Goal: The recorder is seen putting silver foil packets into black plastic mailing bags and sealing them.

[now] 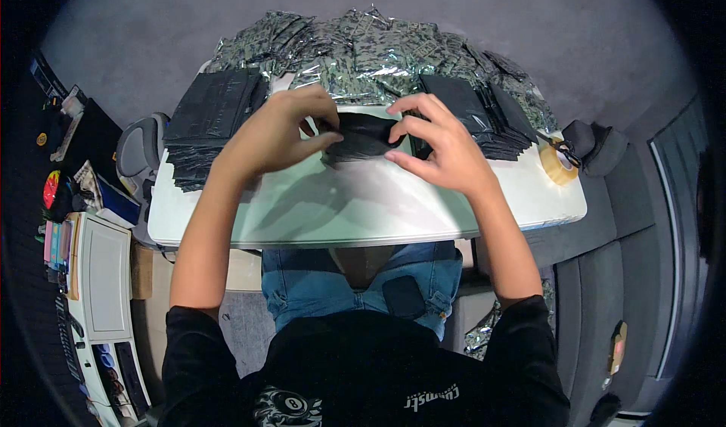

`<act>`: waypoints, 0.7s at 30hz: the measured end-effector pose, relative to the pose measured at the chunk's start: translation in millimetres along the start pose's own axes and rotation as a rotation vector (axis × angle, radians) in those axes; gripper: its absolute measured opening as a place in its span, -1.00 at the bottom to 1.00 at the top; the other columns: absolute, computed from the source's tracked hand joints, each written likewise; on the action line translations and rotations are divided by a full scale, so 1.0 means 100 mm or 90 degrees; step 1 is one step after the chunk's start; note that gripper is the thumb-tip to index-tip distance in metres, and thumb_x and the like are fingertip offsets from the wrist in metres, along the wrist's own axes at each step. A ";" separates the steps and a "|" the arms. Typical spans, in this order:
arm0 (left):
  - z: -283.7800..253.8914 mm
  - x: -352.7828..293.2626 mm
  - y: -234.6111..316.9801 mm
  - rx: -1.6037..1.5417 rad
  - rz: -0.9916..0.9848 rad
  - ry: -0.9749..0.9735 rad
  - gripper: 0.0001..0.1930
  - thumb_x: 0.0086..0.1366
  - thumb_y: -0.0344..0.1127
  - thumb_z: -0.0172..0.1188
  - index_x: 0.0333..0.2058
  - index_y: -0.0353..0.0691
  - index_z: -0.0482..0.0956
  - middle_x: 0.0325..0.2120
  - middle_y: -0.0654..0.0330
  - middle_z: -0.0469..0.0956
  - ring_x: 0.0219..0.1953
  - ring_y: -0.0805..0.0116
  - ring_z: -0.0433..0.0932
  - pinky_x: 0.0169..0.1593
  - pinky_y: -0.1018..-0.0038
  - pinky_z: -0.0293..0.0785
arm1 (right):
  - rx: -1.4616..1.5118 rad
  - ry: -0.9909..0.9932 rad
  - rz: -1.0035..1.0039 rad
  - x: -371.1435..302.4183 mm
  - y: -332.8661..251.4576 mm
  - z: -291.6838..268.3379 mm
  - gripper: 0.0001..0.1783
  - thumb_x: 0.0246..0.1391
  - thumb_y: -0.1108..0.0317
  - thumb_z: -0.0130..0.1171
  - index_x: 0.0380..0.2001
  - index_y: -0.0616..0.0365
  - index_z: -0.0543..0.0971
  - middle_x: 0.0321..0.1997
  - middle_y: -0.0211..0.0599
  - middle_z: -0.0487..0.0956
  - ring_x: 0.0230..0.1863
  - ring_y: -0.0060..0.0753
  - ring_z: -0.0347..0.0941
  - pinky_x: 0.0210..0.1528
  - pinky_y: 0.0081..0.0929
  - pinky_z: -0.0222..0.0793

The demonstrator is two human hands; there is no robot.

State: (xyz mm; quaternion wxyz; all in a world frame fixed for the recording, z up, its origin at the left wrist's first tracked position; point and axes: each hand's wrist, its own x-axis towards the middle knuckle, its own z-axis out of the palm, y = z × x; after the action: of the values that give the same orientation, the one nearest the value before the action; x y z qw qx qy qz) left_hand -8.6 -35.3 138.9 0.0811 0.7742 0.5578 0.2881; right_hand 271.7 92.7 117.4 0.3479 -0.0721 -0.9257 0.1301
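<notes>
Between my hands, over the middle of the white table [318,219], is a black plastic bag [361,136], its shiny film wrinkled and bulging. My left hand [295,128] has thumb and index finger curled in at the bag's left edge, pinching it. At its right edge, the bent fingers and thumb of my right hand [439,139] grip the film. Exactly where the fingertips meet the film is partly hidden. Stacks of flat black plastic bags flank both hands: one left stack [212,109] and one right stack [461,105].
Many camouflage-patterned packets in clear plastic [363,45] are heaped along the table's far edge. A roll of tape [558,164] and black scissors [563,149] lie at the right end. A grey sofa [605,276] stands right; a grey chair [144,151] and white cabinet [106,276] stand left.
</notes>
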 end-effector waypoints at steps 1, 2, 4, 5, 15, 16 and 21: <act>-0.02 0.05 -0.03 -0.035 -0.005 -0.002 -0.77 0.25 -0.47 0.54 -0.17 -0.37 0.69 -0.12 0.13 0.69 -0.12 0.19 0.72 0.01 0.31 0.71 | -0.028 -0.008 -0.044 0.03 0.03 -0.05 -0.81 0.22 0.31 0.50 -0.25 0.16 0.68 0.09 -0.20 0.65 0.11 -0.01 0.61 0.19 -0.11 0.54; -0.03 0.07 -0.04 -0.069 -0.010 -0.004 -0.77 0.25 -0.49 0.54 -0.17 -0.37 0.69 -0.13 0.14 0.69 -0.12 0.21 0.72 0.00 0.30 0.72 | -0.028 -0.008 -0.043 0.04 0.06 -0.09 -0.81 0.22 0.31 0.50 -0.25 0.16 0.68 0.09 -0.20 0.65 0.11 -0.01 0.61 0.19 -0.11 0.54; -0.13 0.08 0.00 -0.033 0.013 -0.014 -0.79 0.29 -0.50 0.50 -0.16 -0.37 0.67 -0.14 0.14 0.70 -0.15 0.23 0.70 -0.02 0.31 0.71 | 0.085 -0.068 0.058 0.07 0.13 -0.16 -0.77 0.22 0.31 0.52 -0.23 0.22 0.70 -0.01 -0.17 0.69 -0.02 -0.03 0.66 0.06 -0.20 0.59; -0.20 0.09 0.04 -0.044 0.032 0.032 -0.81 0.30 -0.51 0.49 -0.16 -0.37 0.67 -0.15 0.14 0.70 -0.15 0.25 0.69 -0.04 0.34 0.69 | 0.100 -0.025 0.024 0.11 0.16 -0.20 -0.78 0.23 0.32 0.51 -0.21 0.24 0.72 -0.07 -0.16 0.70 -0.09 -0.04 0.67 -0.02 -0.24 0.60; -0.25 0.09 0.07 -0.098 0.083 0.117 -0.83 0.37 -0.50 0.41 -0.13 -0.36 0.62 -0.17 0.15 0.66 -0.17 0.36 0.61 -0.07 0.44 0.61 | 0.103 0.023 0.026 0.22 0.14 -0.21 -0.72 0.36 0.29 0.40 -0.13 0.31 0.61 -0.12 -0.10 0.65 -0.09 0.00 0.63 0.00 -0.24 0.55; -0.23 0.08 0.07 -0.099 0.081 0.116 -0.83 0.37 -0.50 0.41 -0.13 -0.36 0.62 -0.17 0.15 0.66 -0.17 0.36 0.61 -0.07 0.44 0.61 | 0.105 0.022 0.028 0.22 0.14 -0.19 -0.72 0.36 0.29 0.40 -0.13 0.31 0.61 -0.12 -0.10 0.65 -0.09 0.00 0.63 0.00 -0.24 0.55; -0.10 0.04 0.03 -0.133 0.009 0.078 -0.86 0.46 -0.46 0.37 -0.13 -0.38 0.60 -0.24 0.22 0.61 -0.13 0.49 0.62 -0.11 0.48 0.60 | 0.157 0.025 0.074 0.19 0.18 -0.08 -0.73 0.40 0.29 0.37 -0.13 0.32 0.59 -0.15 -0.14 0.63 -0.19 -0.20 0.60 -0.05 -0.31 0.57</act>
State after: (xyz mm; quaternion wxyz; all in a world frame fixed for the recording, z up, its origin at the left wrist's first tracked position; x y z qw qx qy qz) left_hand -10.7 -35.1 150.0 0.1251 0.7462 0.5232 0.3923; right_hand 263.7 115.7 130.3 0.3640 -0.0851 -0.8899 0.2613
